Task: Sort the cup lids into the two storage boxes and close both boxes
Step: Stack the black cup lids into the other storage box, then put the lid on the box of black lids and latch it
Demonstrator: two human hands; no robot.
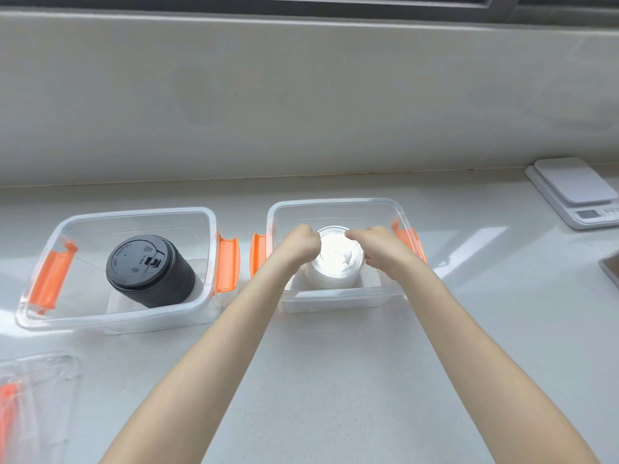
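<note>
both hands, left hand point(299, 247) and right hand point(380, 249), have fingers clenched on the clear lid stack point(336, 259) inside the right box point(335, 204), which looks light, slick and flimsy, best gripped at the rim

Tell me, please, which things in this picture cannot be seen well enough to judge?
- Fingertips of the left hand and right hand: curled away in the head view, so their grip on the clear lid stack is uncertain.
- Number of clear lids: glare blurs the stack.
- Box lid at lower left: cut off by the picture edge.
- Scale display: too small, partly cut off at right.
- Base of the black lid stack: blurred behind the left box wall.
</note>
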